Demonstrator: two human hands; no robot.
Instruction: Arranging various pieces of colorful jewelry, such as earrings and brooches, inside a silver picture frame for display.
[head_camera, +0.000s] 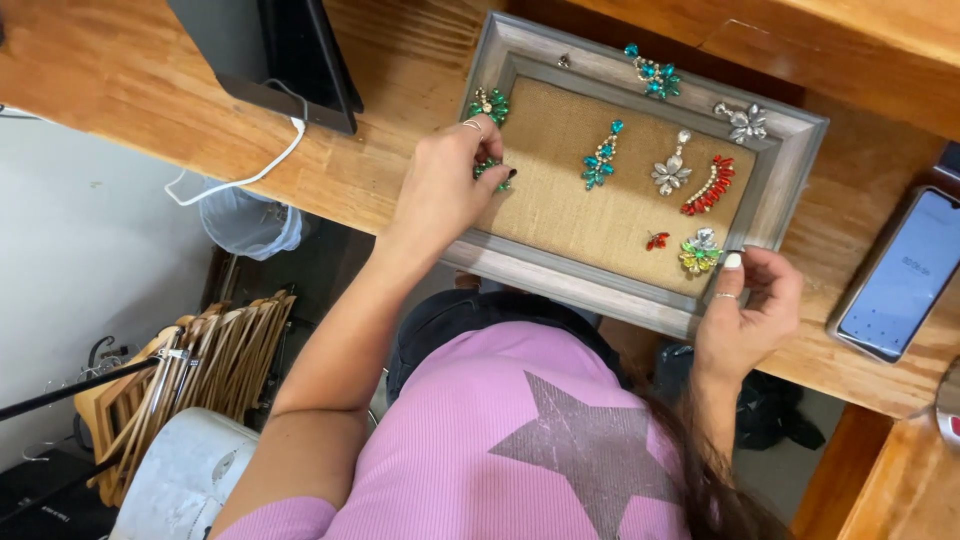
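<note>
Nearest the camera, a ribbed pink top with a faded star print fills the lower view. The right hand (745, 315) pinches the near right corner of a grey wooden frame (590, 285), thumb on its rim. The frame lies flat on a grained wooden table (380, 170); its inner panel is coarse tan burlap (560, 190). The left hand (440, 190) rests at the panel's left edge, fingertips closed on a green gemstone earring (490, 172). Farther in, teal, silver, red and multicoloured jewelled pieces sit on the burlap. A phone (905, 275) lies at right.
</note>
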